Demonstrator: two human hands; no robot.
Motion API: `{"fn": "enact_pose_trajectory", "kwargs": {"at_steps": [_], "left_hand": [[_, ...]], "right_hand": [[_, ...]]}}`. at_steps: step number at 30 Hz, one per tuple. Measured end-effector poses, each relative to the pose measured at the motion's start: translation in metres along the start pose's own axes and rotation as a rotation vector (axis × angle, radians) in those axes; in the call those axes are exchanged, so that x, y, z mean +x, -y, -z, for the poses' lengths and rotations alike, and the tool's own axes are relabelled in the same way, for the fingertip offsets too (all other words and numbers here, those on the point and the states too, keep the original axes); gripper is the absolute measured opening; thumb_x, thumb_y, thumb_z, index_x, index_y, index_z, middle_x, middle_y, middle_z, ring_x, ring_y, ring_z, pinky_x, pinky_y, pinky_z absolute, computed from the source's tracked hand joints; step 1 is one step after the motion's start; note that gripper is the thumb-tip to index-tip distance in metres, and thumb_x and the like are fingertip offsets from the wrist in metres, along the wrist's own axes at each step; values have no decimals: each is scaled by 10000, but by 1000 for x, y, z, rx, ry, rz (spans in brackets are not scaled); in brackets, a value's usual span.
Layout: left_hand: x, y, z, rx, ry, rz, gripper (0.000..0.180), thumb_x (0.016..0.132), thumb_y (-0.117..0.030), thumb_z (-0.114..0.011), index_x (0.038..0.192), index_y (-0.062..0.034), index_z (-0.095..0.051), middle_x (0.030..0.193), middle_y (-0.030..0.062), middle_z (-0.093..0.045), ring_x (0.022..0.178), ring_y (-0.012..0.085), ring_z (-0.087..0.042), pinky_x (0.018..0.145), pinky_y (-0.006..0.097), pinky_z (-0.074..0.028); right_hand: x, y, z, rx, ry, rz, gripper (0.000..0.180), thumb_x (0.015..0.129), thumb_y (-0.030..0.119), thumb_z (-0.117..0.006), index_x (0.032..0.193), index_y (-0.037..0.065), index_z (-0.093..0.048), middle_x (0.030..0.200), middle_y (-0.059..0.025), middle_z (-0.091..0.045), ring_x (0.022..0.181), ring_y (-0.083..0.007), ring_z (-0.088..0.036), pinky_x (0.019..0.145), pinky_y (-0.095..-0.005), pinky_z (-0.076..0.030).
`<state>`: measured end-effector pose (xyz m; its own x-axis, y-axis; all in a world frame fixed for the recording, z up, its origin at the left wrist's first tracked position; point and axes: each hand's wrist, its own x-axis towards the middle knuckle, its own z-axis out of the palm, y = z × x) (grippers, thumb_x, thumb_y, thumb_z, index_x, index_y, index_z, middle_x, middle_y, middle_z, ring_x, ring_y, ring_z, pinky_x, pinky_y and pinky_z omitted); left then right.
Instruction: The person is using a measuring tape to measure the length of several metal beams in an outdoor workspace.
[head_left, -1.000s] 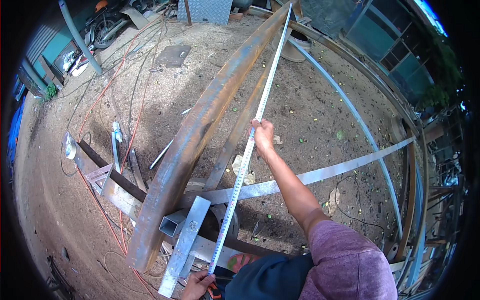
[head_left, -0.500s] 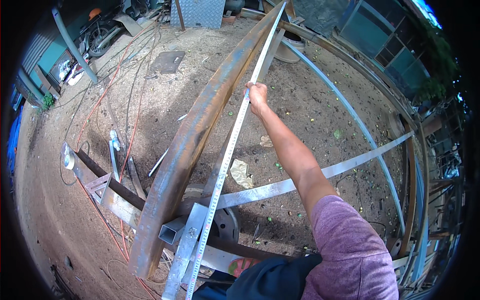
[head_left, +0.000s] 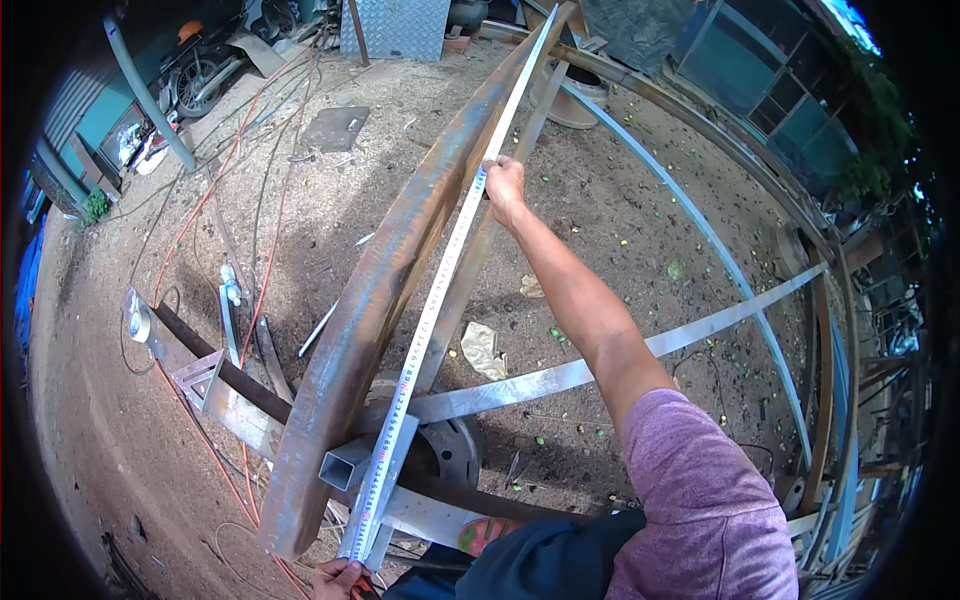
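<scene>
A long white measuring tape [head_left: 432, 320] runs along the right edge of a rusty curved steel beam [head_left: 385, 285]. My right hand [head_left: 503, 187] is stretched far out, fingers pinched on the tape and pressing it against the beam. My left hand [head_left: 338, 579] sits at the bottom edge, closed on the tape's near end; an orange case shows beside it. The tape continues past my right hand toward the beam's far end.
Flat galvanised strips [head_left: 560, 377] and a square tube [head_left: 345, 465] cross under the beam. Orange cables [head_left: 240, 170] trail over the dirt floor. A checker plate [head_left: 395, 25] leans at the back. Curved steel bars [head_left: 700, 225] arc on the right. Crumpled paper [head_left: 482, 348] lies nearby.
My right hand has slid farther up along the tape and beam, with the arm extending. My left hand stays at the near end.
</scene>
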<state>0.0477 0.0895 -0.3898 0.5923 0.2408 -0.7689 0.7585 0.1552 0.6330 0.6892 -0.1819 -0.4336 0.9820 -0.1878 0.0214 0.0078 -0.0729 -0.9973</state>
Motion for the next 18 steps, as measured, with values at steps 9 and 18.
{"fn": "enact_pose_trajectory", "kwargs": {"at_steps": [9, 18], "left_hand": [[16, -19, -22, -37, -37, 22, 217, 976, -154, -589, 813, -33, -665, 611, 30, -616, 508, 102, -537, 471, 258, -416], [9, -39, -31, -47, -12, 35, 221, 960, -127, -596, 775, -19, -648, 600, 34, -609, 482, 103, -522, 468, 257, -404]], "right_hand": [[14, 11, 0, 105, 27, 117, 222, 932, 74, -554, 1086, -69, -626, 760, -80, -656, 566, -145, -606, 482, -297, -482], [1, 21, -2, 109, 18, 107, 238, 921, 54, -559, 1118, -66, -619, 755, -70, -653, 586, -137, -611, 507, -290, -493]]}}
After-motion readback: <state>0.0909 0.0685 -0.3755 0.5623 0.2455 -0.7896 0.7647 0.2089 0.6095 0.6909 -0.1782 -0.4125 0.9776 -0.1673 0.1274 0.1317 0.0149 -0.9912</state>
